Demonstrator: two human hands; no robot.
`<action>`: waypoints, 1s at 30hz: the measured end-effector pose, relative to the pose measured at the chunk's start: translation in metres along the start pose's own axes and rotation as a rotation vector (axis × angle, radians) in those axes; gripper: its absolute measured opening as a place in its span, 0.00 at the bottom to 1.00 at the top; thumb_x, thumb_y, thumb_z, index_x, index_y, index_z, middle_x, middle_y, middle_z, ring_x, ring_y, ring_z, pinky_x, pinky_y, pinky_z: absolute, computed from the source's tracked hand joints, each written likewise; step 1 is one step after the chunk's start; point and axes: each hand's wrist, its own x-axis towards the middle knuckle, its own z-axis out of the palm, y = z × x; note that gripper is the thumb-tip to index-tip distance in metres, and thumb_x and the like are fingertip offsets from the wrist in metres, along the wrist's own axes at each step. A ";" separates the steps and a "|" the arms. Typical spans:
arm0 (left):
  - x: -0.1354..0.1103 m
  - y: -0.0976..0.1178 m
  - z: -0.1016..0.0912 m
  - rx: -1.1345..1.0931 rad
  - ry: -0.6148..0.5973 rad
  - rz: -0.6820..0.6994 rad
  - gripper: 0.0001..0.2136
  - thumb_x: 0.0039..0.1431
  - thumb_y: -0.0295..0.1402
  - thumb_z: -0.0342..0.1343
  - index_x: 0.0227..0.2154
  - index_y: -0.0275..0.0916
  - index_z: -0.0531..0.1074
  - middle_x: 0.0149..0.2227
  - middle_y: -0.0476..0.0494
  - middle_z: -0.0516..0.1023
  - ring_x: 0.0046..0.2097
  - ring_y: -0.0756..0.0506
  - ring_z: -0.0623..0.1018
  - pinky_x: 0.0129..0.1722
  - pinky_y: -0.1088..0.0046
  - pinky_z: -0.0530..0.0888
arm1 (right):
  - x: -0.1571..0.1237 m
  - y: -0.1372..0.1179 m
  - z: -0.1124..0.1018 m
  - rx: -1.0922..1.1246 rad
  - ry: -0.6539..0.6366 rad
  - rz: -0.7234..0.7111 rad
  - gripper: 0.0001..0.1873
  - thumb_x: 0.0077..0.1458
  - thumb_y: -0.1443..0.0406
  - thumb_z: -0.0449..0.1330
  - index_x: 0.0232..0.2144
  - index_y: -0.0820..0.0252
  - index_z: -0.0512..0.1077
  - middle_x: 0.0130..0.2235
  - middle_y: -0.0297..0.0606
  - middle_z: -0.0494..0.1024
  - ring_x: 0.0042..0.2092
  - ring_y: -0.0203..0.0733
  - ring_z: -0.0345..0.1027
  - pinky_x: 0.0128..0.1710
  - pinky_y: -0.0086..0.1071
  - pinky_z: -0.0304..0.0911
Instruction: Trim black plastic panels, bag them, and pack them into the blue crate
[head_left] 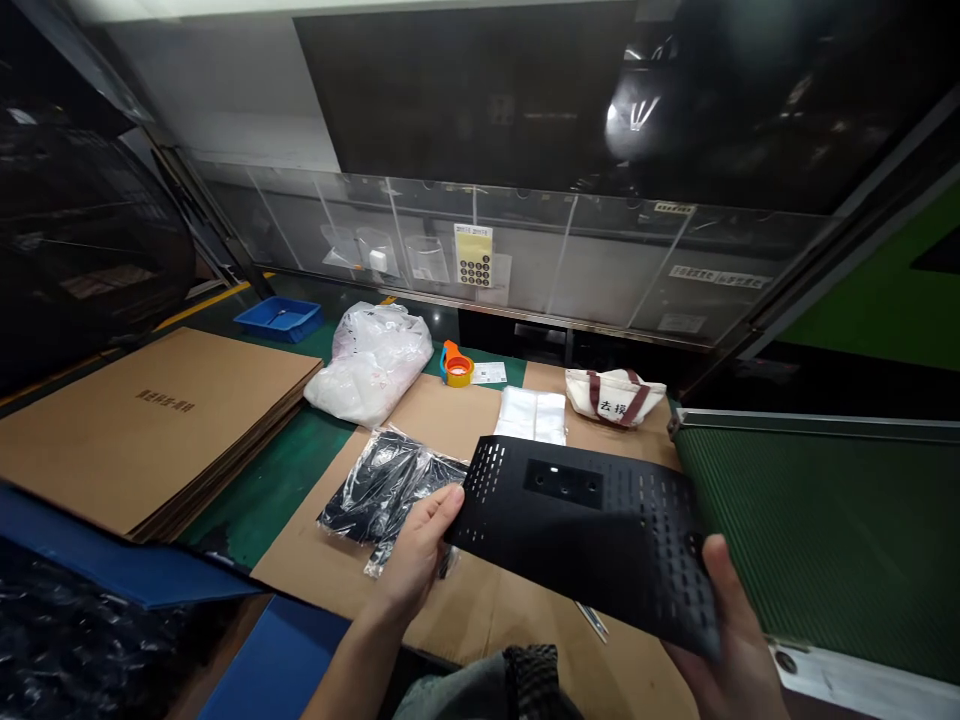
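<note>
A flat black perforated panel is held tilted above the cardboard-covered bench. It has rows of slots at both ends and a glossy rectangular inset with small round holes. My left hand pinches its left edge, thumb on top. At the right end, my right hand grips the edge with the thumb on the face; its other fingers are mostly hidden beneath. Behind my left hand lie black pieces in clear plastic wrap. White plastic bags lie just beyond the panel.
Stacked flat cardboard fills the left side, near a blue tray. A stuffed white plastic bag, a tape dispenser and a cloth bag stand along the back. A green conveyor belt runs at the right.
</note>
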 end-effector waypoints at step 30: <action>-0.045 -0.013 0.036 -0.019 0.137 0.658 0.34 0.52 0.27 0.51 0.60 0.52 0.44 0.64 0.56 0.37 0.63 0.41 0.39 0.60 0.64 0.52 | 0.006 0.036 0.023 -0.450 0.321 -0.854 0.28 0.56 0.58 0.49 0.58 0.50 0.49 0.60 0.38 0.57 0.60 0.51 0.48 0.54 0.56 0.52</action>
